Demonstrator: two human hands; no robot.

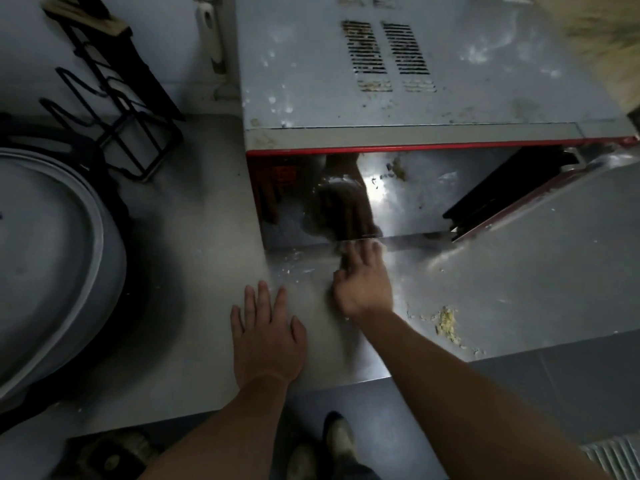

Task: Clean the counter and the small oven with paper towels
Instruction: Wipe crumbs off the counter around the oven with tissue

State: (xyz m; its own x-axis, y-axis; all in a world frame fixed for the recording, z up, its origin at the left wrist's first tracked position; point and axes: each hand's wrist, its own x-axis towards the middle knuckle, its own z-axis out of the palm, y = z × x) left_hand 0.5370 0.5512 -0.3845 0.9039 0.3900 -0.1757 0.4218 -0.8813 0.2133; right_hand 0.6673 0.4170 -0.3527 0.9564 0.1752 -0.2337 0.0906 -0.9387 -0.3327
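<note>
1. The right hand (362, 282) reached forward along the desk (194, 306) to the front lip of the small oven (415, 81), its grip blurred. The fingers looked loosely spread over something dark at the fingertips, but I could not tell whether they held a paper towel or anything at all.
2. The left hand (268, 337) lay flat on the desk just beside the right, palm down, grip wide with fingers straight and holding nothing.
3. No paper towel could be made out for certain anywhere in view.
4. The oven stood at the back right of the desk with its door (540, 244) swung open towards the person. Its shiny inner face mirrored the right hand.
5. Judging by the surfaces, the work was at an early stage. Pale smears and specks covered the oven's top, grime sat in its vent slots (386, 50), and spots marked the inside.
6. A yellowish clump of crumbs (448, 323) lay on the door near its front edge, with smaller flecks scattered around it, so wiping was left there.
7. The desk to the left looked dull but fairly free of crumbs.
8. Farther left sat a large round cooker (52, 265) and a black wire rack (114, 109), both well apart from the hands.
</note>
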